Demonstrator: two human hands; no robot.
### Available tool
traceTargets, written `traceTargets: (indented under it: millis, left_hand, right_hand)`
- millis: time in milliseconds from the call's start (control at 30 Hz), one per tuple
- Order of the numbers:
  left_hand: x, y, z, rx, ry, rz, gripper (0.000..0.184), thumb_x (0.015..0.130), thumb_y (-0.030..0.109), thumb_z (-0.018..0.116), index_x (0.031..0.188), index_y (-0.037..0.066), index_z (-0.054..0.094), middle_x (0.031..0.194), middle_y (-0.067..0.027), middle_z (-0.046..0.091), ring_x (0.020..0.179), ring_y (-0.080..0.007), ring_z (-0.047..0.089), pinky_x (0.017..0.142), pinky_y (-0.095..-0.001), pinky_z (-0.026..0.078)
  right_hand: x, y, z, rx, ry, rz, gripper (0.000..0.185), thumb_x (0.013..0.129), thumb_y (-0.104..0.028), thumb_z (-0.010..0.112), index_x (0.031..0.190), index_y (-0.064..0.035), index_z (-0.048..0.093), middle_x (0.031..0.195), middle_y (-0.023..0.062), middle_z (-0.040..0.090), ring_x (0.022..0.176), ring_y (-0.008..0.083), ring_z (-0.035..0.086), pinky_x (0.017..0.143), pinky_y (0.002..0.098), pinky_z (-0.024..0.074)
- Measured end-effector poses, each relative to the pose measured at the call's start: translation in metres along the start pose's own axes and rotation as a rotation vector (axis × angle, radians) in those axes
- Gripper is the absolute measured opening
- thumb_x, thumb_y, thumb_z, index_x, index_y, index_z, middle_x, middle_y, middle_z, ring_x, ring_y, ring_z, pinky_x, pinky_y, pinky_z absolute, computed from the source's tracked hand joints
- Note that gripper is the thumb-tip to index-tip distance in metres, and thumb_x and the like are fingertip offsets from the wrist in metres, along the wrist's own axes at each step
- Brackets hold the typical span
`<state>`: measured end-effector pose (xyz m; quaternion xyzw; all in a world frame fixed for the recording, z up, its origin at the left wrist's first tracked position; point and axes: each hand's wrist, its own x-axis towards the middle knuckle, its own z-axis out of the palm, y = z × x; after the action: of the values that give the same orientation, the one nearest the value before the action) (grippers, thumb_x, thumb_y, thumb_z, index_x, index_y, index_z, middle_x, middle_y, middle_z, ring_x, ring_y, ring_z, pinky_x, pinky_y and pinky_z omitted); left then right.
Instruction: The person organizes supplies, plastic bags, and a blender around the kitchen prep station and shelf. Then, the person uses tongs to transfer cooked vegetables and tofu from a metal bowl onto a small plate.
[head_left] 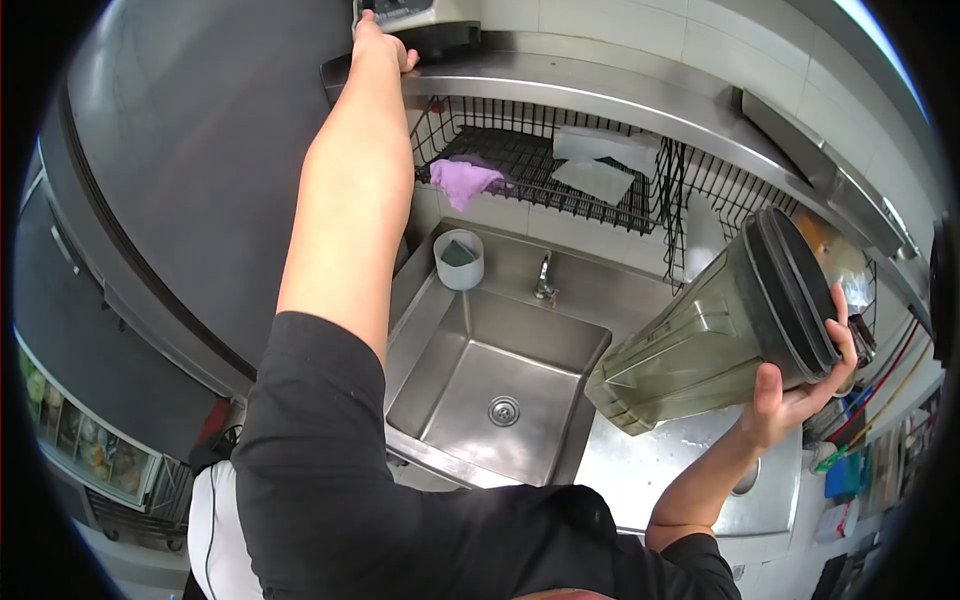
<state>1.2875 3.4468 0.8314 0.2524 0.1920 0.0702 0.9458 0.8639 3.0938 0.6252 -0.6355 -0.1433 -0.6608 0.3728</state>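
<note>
Blender jug (680,345) with black lid (795,295), tilted, is held in the right hand (795,395), right of the sink (470,400). Beyond the sink, the left hand (385,42) touches an appliance (432,14); whether it grips, I cannot tell.

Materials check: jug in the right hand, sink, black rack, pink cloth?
Jug: likely clear plastic, smoky green tint, glossy; see-through walls with molded ribs, though glass isn't excluded.
Sink: looks like stainless steel, satin; gray metallic sheen and soft reflections.
Rack: probably coated metal wire; thin black rods.
Pink cloth: apparently fabric, matte; limp folds, fiber unclear.
</note>
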Motion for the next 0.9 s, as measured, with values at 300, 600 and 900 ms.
traceTargets:
  millis: [300,600,900]
  left_hand:
    - [0.095,-0.003,0.022,0.468,-0.188,0.376,0.119,0.07,0.068,0.084,0.153,-0.002,0.035,0.158,-0.0208,0.035,0.139,-0.0396,0.043,0.106,-0.061,0.047]
    - [0.105,-0.011,0.012,0.047,-0.64,0.196,0.103,0.073,0.05,0.087,0.154,0.014,0.036,0.157,-0.0178,0.039,0.138,-0.0498,0.04,0.107,-0.0828,0.022]
    - [0.115,-0.015,0.024,-0.133,-0.281,0.319,0.098,0.066,0.033,0.095,0.137,-0.012,0.045,0.133,-0.0214,0.059,0.108,-0.0389,0.066,0.088,-0.0613,0.058]
  right_hand:
    - [-0.012,-0.003,-0.013,-0.017,0.034,0.044,0.096,0.065,-0.06,0.088,0.129,-0.0078,0.039,0.15,0.0324,0.033,0.128,0.0432,0.054,0.108,0.0505,0.0507]
    - [-0.017,0.0,-0.028,-0.072,0.066,0.054,0.098,0.065,-0.065,0.086,0.13,-0.0085,0.039,0.151,0.032,0.032,0.13,0.0438,0.052,0.108,0.0513,0.0509]
    - [-0.025,0.001,-0.051,-0.149,0.02,0.035,0.099,0.061,-0.064,0.089,0.126,-0.0071,0.04,0.147,0.0286,0.035,0.131,0.041,0.051,0.109,0.0504,0.0479]
